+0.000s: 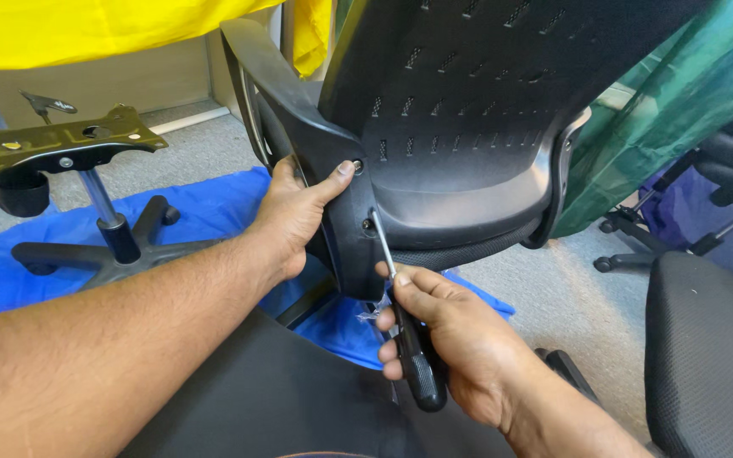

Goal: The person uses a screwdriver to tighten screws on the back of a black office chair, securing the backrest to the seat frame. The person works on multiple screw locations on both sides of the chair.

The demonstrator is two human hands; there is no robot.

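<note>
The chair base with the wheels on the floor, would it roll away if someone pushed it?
Probably yes: the chair base stands on spread legs with casters, so it likely rolls easily. It looks hard to tip low down, though the metal plate atop its post may make it top-heavy.

Floor (553, 297): grey carpet, evenly lit.
Blue sheet (205, 212): spread on the floor, behind and below both hands.
Chair base (103, 246): black, five-star, with olive mounting plate; well left of the hands.
Yellow cloth (86, 30): hangs upper left.
Green cloth (680, 110): draped upper right.
Second chair (710, 356): black mesh seat, far right.
</note>
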